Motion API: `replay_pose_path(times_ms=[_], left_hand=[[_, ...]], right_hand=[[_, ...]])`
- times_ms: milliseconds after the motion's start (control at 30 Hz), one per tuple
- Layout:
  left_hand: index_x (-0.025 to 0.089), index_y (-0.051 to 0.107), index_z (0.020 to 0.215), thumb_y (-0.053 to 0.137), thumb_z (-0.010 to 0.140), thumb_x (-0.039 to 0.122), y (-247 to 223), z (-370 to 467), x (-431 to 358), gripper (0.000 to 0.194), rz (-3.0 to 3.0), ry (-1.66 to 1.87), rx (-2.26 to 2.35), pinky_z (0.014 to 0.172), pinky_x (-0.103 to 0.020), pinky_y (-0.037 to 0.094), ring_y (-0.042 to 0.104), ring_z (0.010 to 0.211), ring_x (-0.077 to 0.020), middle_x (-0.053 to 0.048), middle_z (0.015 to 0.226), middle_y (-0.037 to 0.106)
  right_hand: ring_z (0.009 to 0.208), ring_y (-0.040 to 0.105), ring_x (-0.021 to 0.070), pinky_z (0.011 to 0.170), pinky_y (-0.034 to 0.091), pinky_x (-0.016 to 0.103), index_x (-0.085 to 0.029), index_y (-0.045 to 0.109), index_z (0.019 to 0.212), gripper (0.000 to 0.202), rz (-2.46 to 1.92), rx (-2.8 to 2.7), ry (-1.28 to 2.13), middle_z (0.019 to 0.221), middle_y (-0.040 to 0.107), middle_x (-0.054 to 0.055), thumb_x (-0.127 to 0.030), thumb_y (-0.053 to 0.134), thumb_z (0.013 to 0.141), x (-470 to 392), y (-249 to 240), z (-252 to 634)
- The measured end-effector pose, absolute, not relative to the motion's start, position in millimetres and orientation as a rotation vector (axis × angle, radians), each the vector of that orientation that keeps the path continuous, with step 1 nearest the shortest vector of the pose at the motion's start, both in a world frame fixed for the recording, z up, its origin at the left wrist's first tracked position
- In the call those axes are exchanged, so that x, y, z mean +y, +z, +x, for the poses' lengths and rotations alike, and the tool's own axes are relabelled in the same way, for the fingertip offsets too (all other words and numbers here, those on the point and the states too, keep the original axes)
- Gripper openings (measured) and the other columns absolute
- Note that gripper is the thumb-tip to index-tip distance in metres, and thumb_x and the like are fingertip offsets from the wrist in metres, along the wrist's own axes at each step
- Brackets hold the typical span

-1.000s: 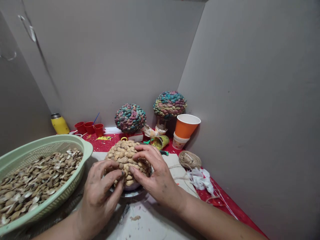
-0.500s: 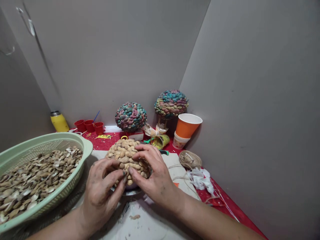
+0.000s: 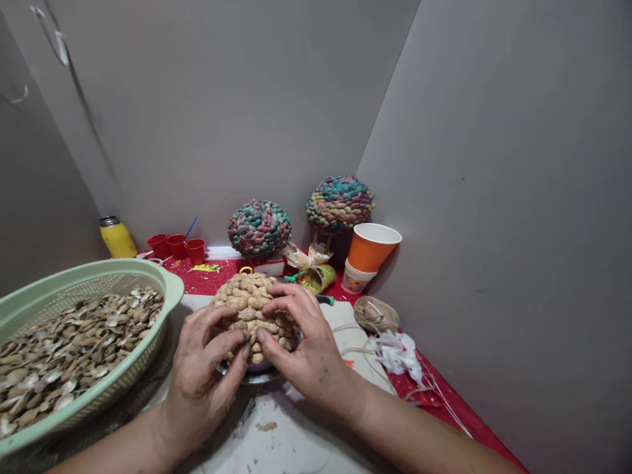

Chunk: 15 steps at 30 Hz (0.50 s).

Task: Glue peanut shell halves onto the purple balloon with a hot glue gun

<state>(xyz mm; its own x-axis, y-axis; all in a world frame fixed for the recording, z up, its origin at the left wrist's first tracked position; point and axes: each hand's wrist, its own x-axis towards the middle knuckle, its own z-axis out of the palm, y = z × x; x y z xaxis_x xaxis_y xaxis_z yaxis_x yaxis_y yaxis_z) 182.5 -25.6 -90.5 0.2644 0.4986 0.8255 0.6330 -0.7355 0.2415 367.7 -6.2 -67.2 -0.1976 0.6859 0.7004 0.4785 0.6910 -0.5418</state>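
A dome covered in tan peanut shells (image 3: 248, 301) sits over a metal dish (image 3: 257, 378), and a strip of purple shows beneath its lower edge. My left hand (image 3: 205, 362) is at the dome's lower left, its thumb and index finger drawn close together against the front shells. Whether a loose shell is between those fingertips is hidden. On the right side, my right hand (image 3: 309, 352) curves around the dome, with fingers on top and thumb pressed on the front. A pale green basket (image 3: 172, 293) full of empty half shells stands left of my left hand.
Two multicoloured shell-covered balls (image 3: 259, 228) stand at the back wall. Near them are red cups (image 3: 196, 251), a yellow bottle (image 3: 118, 238), an orange paper cup (image 3: 370, 251) and a tipped green cup (image 3: 318, 278). Twine (image 3: 375, 316) and crumpled white plastic (image 3: 397, 354) lie at right.
The view has shifted very slightly. Both hands stay on the shell-covered dome in nearly the same pose.
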Motion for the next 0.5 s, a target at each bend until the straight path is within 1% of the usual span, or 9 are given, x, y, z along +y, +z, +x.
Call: replay_pose_path(times_ms=[133,267,500], left_hand=[[0.019,0.056,0.105,0.063,0.082,0.000,-90.2,184.2,-24.2,0.031,-2.383,-1.503,-1.064,0.097,-0.050,0.044,0.054,0.113,-0.0270,-0.012,0.119,0.059],[0.019,0.055,0.103,0.063,0.082,0.000,-88.5,185.9,-23.6,0.030,-2.376,-1.521,-1.057,0.096,-0.048,0.045,0.055,0.112,-0.0261,-0.012,0.118,0.059],[0.020,0.056,0.100,0.063,0.081,0.001,-88.2,185.4,-23.5,0.028,-2.373,-1.534,-1.065,0.096,-0.048,0.046,0.057,0.111,-0.0267,-0.012,0.118,0.059]], right_hand=[[0.114,0.052,0.0273,0.098,0.043,0.046,-0.024,0.056,0.092,0.015,-0.901,-1.855,0.244,0.114,0.059,0.008,-0.016,0.063,0.081,-5.1,-67.7,368.1],[0.115,0.053,0.0265,0.099,0.042,0.046,-0.024,0.057,0.094,0.013,-0.882,-1.856,0.251,0.116,0.059,0.008,-0.017,0.061,0.084,-4.9,-68.4,370.1],[0.114,0.053,0.0268,0.098,0.043,0.045,-0.024,0.058,0.094,0.015,-0.893,-1.853,0.247,0.116,0.060,0.008,-0.018,0.064,0.081,-5.6,-69.5,370.3]])
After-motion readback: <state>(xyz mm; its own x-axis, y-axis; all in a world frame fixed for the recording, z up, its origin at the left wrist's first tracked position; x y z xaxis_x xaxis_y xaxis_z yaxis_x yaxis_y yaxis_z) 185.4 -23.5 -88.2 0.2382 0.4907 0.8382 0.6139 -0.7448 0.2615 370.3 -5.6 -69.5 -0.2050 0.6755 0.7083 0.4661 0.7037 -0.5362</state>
